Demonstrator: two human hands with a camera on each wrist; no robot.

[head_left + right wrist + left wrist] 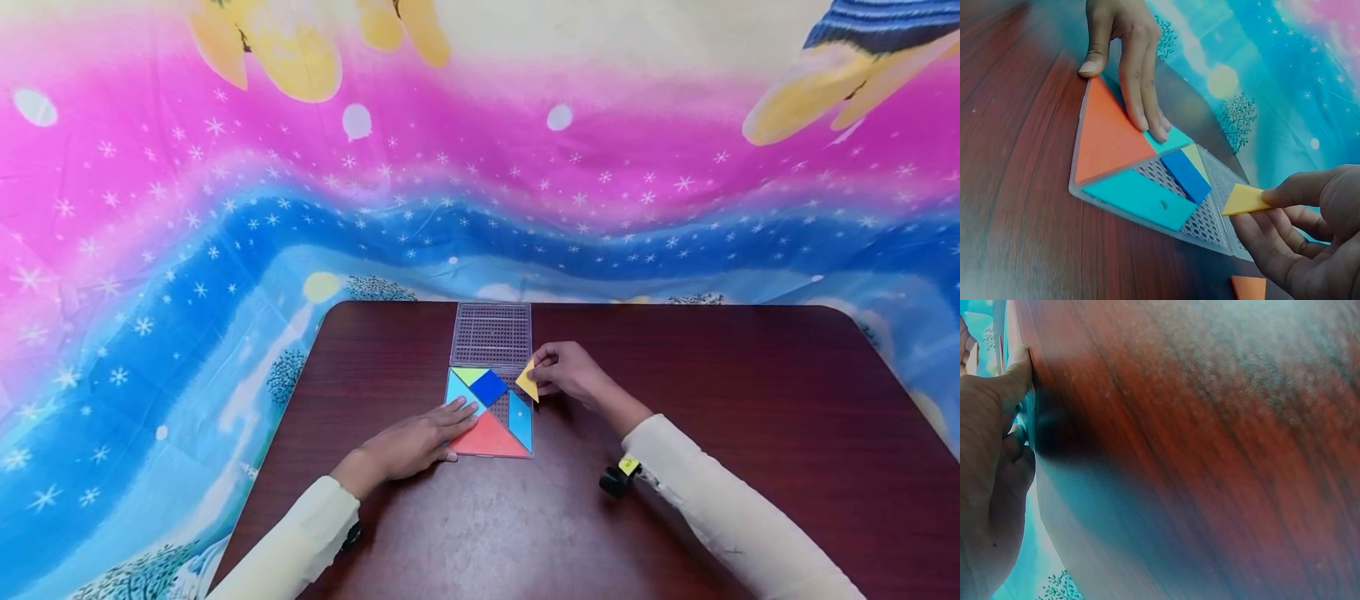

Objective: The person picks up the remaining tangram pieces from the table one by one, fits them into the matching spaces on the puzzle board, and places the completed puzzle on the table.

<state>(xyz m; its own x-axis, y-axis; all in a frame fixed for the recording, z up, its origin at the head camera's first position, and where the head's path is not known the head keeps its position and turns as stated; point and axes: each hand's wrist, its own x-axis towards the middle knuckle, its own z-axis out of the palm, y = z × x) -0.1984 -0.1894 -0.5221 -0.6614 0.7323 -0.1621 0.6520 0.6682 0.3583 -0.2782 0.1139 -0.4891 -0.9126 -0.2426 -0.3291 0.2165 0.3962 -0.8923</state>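
Note:
My right hand [573, 372] pinches a yellow triangle tangram piece [528, 382] between thumb and fingers, at the right edge of the clear tangram case [1207, 220]. My left hand [416, 440] lies on the case's left side, its fingers extended over a turquoise triangle [1172, 139] and its thumb by the corner of a large orange triangle [1109, 139]. Also in the case are a blue square [489, 388], a lime green triangle [468, 375] and a turquoise parallelogram [521, 423]. Bare perforated base shows between the parallelogram and the other pieces.
The case's open lid [491, 333] lies flat behind it, near the far table edge. A small orange piece [1249, 289] rests on the brown table [750, 400] below the right hand. Behind the table hangs a colourful printed cloth [480, 183].

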